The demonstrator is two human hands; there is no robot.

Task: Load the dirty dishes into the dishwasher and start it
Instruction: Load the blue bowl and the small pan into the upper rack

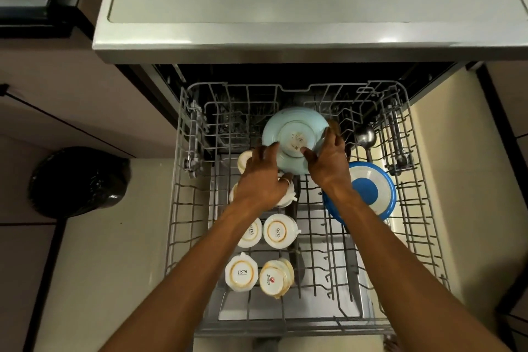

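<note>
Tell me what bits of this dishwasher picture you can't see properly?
All head view:
- White ceramic cups: left hand covers most of them.
- Blue-and-white round plastic dish: right forearm hides its left edge.
- Print under the pale blue ceramic bowl: too small and blurred.
- Brown thing behind the right hand: mostly hidden.
- Dishwasher's inside behind the wire rack: too dark.

The person's two forearms are bare along all their visible length, lean, with faint tendon lines running towards the wrists. The left hand (261, 180) wears a thin, pale metal ring (286, 181) on one finger; which finger cannot be told. The right hand (328, 163) is bare, its knuckles and short nails catching a little light
</note>
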